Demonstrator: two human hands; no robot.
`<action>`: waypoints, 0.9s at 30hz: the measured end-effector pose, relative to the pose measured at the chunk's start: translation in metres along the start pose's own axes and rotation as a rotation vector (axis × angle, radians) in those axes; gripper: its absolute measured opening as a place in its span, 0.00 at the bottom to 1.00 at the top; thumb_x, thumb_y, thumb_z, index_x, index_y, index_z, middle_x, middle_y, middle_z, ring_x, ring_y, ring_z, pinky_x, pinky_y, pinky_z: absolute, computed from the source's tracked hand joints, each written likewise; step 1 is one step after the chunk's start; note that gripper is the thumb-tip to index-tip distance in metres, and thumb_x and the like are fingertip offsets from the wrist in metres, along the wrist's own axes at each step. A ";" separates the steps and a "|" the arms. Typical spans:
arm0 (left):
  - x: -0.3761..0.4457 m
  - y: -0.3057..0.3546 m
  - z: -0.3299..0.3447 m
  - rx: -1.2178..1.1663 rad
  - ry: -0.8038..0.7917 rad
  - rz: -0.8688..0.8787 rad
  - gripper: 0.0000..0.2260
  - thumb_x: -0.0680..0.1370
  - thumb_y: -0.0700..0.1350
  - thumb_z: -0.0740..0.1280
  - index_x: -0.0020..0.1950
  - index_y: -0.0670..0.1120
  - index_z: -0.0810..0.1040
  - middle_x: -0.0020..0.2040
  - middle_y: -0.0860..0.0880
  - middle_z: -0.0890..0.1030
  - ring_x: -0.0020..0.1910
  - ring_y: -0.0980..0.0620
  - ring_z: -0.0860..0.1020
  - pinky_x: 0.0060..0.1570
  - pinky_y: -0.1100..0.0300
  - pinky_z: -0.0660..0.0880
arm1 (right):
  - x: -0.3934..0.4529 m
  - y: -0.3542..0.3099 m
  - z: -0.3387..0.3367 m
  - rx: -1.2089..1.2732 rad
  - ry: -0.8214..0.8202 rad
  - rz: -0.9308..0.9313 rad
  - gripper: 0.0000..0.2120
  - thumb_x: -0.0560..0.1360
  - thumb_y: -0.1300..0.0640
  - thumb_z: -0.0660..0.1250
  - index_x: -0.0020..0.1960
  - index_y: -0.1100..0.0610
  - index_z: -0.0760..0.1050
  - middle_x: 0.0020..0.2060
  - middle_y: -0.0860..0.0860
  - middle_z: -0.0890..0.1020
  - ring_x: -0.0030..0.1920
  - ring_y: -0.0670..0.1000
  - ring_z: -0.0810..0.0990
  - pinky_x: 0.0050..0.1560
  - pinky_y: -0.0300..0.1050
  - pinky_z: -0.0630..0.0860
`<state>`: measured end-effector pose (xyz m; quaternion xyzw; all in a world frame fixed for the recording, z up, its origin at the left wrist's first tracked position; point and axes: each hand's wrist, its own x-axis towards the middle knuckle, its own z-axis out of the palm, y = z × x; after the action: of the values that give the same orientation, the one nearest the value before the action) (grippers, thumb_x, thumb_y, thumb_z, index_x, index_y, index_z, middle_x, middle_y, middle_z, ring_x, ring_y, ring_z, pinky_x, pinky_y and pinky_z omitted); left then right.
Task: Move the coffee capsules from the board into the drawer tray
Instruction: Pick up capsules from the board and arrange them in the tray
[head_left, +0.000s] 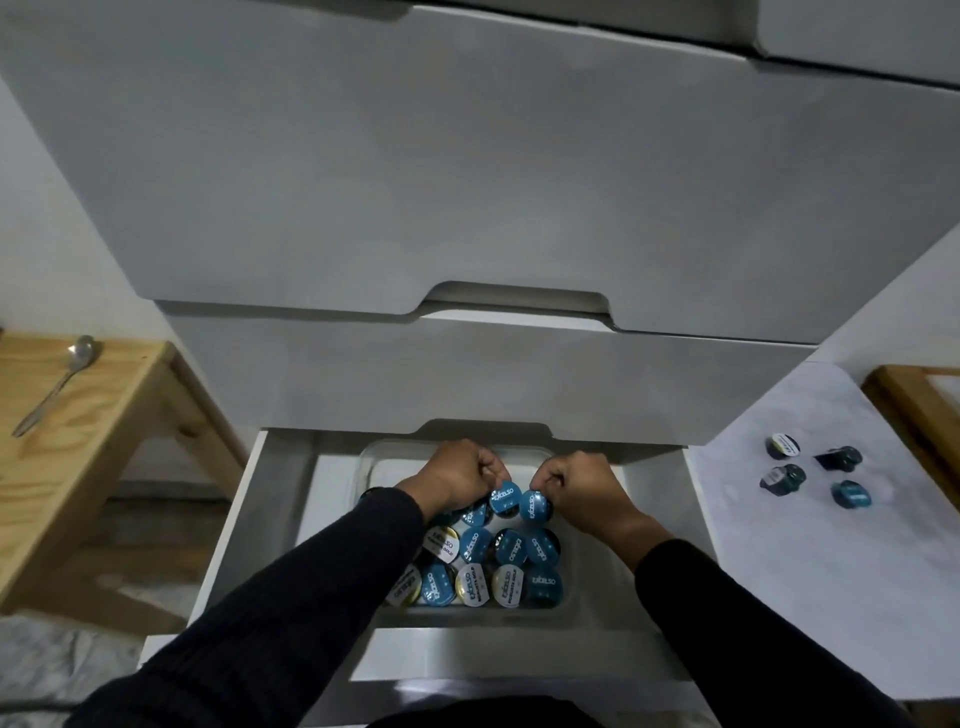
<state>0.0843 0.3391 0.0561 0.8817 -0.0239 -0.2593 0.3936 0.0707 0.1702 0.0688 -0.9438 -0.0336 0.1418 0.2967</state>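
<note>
Your left hand (460, 475) is curled around a blue-lidded capsule (505, 497), pinching it at its rim, and your right hand (576, 486) pinches a second blue-lidded capsule (535, 505) the same way; the two capsules sit side by side, nearly touching, just above the rows already packed below them. Both hands hover over the far half of the clear tray (563, 608), which sits inside the open white drawer (519, 660). The packed capsules (485, 564) fill the near part of the tray in tight rows, most with blue lids and a few with white and gold ones, lids facing up or tilted toward you. To your right, four more capsules (810, 470) lie scattered on the white board (753, 571), well apart from the drawer, some tipped on their sides. To your left, a metal spoon (54, 387) rests on a wooden stool (104, 447).
</note>
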 end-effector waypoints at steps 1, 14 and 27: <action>0.001 -0.001 0.001 0.001 -0.008 0.001 0.07 0.76 0.41 0.66 0.52 0.46 0.82 0.53 0.49 0.83 0.48 0.57 0.78 0.52 0.65 0.71 | 0.001 0.000 0.000 -0.016 -0.008 0.000 0.11 0.70 0.67 0.62 0.39 0.59 0.82 0.39 0.54 0.85 0.38 0.49 0.80 0.41 0.35 0.75; -0.001 0.001 0.005 0.065 0.002 0.034 0.10 0.75 0.43 0.67 0.56 0.47 0.81 0.56 0.50 0.81 0.53 0.55 0.78 0.55 0.65 0.70 | -0.003 -0.001 0.005 -0.167 -0.009 -0.055 0.10 0.71 0.61 0.65 0.50 0.58 0.80 0.50 0.56 0.83 0.50 0.55 0.79 0.52 0.43 0.74; -0.079 0.037 0.017 0.454 0.363 0.067 0.19 0.80 0.48 0.57 0.69 0.43 0.65 0.67 0.45 0.69 0.66 0.49 0.67 0.65 0.58 0.66 | -0.050 -0.012 0.016 -0.308 0.328 -0.207 0.18 0.73 0.53 0.58 0.55 0.63 0.77 0.49 0.57 0.82 0.51 0.55 0.81 0.50 0.42 0.78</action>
<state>0.0144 0.3217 0.1073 0.9779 -0.0398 -0.0722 0.1922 0.0185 0.1819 0.0753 -0.9798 -0.1028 -0.0511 0.1639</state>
